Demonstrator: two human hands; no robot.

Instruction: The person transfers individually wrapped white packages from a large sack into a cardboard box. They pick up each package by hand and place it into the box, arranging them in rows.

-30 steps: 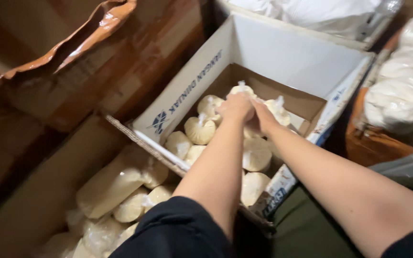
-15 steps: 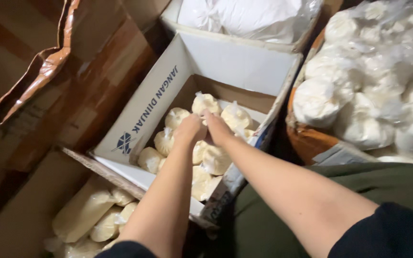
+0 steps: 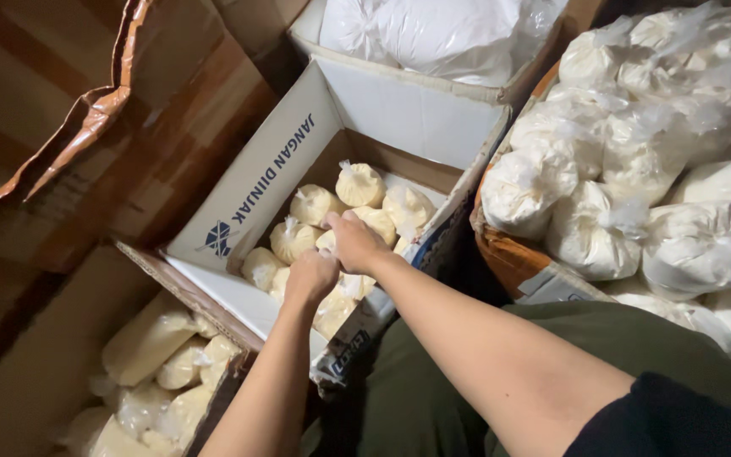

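Cluttered storeroom, open carton, tied bags under left hand, right hand

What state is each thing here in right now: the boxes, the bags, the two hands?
White cardboard box: open, flaps up, partly filled.
Small tied bags: knotted shut, lying in the box.
Left hand: closed, down among the bags.
Right hand: fingers curled, resting on a bag.
Large bags: tied, heaped at right.
Lower box: open, holding bags.
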